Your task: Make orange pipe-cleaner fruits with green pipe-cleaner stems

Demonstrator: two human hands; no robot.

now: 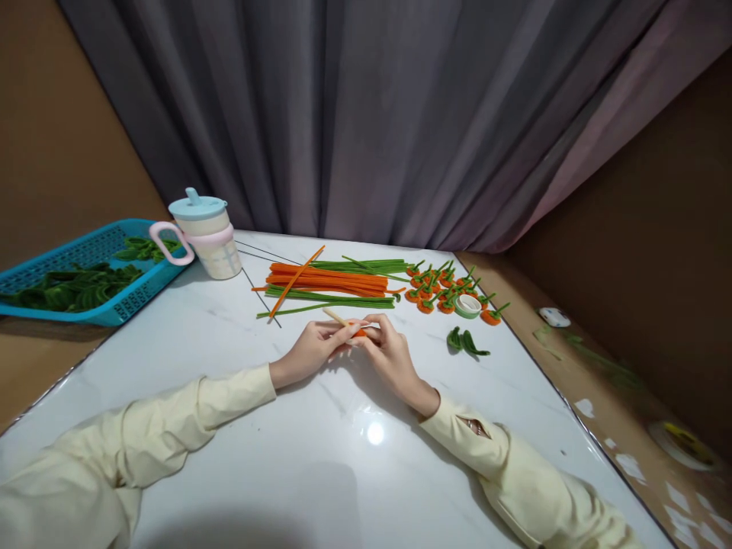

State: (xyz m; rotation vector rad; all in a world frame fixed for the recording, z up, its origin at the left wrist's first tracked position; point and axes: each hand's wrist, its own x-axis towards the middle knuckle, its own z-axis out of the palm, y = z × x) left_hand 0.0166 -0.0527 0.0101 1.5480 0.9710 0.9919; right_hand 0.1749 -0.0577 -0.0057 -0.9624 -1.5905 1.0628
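My left hand (309, 352) and my right hand (392, 357) meet fingertip to fingertip over the white table (229, 427). Between them they pinch a thin wooden stick (335, 316) with a bit of orange pipe cleaner (359, 331) wound on it. Just beyond lies a pile of straight orange pipe cleaners (325, 280) and green pipe cleaners (343, 301). To the right sits a cluster of small finished orange pieces with green stems (438, 293). Both sleeves are pale yellow.
A blue basket (123, 305) with green pieces overhangs the table's left edge. A lidded cup with a pink handle (209, 236) stands beside it. A small white ring (467, 306) and green leaf shapes (466, 343) lie to the right. A grey curtain hangs behind.
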